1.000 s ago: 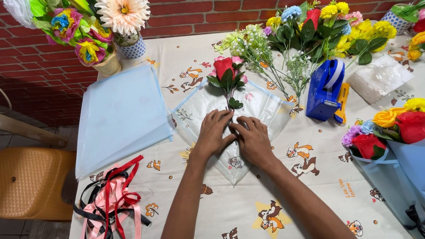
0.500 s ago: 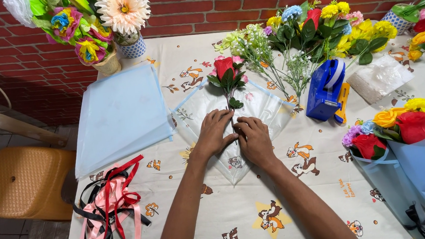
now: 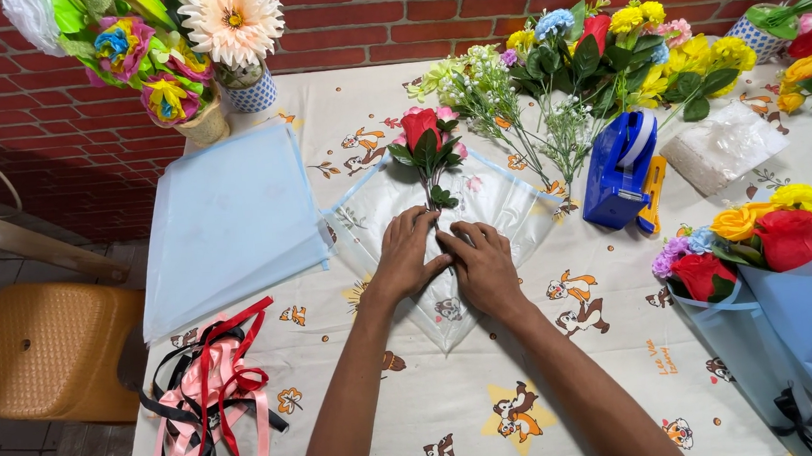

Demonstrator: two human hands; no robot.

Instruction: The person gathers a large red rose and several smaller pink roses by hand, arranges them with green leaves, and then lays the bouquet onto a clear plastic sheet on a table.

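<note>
a brick wall runs along the far side, and the table [image 3: 457, 415] under its cartoon-print cloth fills my view. my left hand [image 3: 406, 255] and right hand [image 3: 481, 263] lie side by side, fingers spread flat, pressing the clear wrapping sheet [image 3: 490, 198] over the stem of the red rose [image 3: 423, 132], gripping nothing. the sheet's near corner points toward me. open cloth lies near my forearms; ribbons [image 3: 210, 394] crowd the near left edge, a blue tape dispenser [image 3: 619, 170] sits right.
</note>
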